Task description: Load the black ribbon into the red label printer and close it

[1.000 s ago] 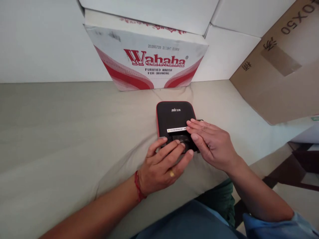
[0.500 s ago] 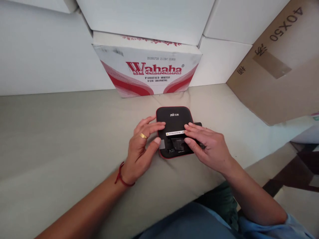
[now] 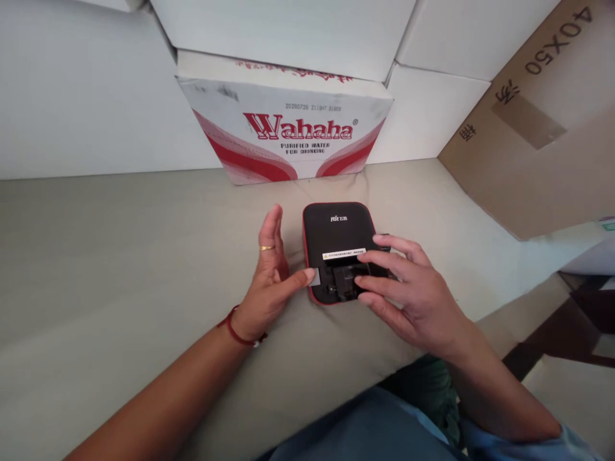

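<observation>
A flat black device with rounded corners, a red rim and white lettering [image 3: 336, 229] lies on the pale surface. It has a white warning strip [image 3: 343, 254] across its middle. Below the strip is a glossy dark piece [image 3: 344, 282] that looks slightly raised. My left hand [image 3: 271, 278] is beside the device, its thumb tip on a grey patch [image 3: 316, 276] at the lower left and its other fingers lifted upright. Over the right side, my right hand [image 3: 408, 288] has its fingers spread, with fingertips at the dark piece and the strip's end. That hand partly hides another dark part at the right edge.
Behind the device a white and red water carton [image 3: 298, 134] stands against stacked white boxes [image 3: 86, 96]. A brown cardboard box [image 3: 538, 147] leans in at the right. The pale surface [image 3: 120, 256] reaches far left.
My left fingers have lifted off the device and point upward, the thumb staying at the grey patch. My right fingers have spread, and the dark piece sits at a different angle.
</observation>
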The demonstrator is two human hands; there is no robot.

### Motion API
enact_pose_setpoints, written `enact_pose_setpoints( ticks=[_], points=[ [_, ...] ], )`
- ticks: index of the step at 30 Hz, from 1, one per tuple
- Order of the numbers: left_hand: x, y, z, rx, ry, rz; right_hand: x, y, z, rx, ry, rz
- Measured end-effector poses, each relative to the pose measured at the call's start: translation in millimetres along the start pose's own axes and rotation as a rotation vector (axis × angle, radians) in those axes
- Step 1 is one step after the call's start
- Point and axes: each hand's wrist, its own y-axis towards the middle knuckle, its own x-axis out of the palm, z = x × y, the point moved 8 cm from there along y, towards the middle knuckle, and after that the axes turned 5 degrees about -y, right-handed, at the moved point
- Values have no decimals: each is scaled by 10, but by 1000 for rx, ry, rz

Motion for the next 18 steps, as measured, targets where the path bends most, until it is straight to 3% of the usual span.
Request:
enact_pose_setpoints(
  ticks=[3,8,13,15,18],
  points=[
    [29,-22,-126,-78,-41,-52,21,-79,-80,19,-42,45],
    [82,-5,-220,-94,-82,-106,70,-183,-109,14,-24,64],
    [65,16,-253,-93,-64,-82,-27,49,119,111,136,-35],
    [52,27,-263,-94,-79,-64,27,256,258,202,123,-199],
    [48,49,-286,-108,-99,-52,293,536,383,281,-17,-609]
  ],
)
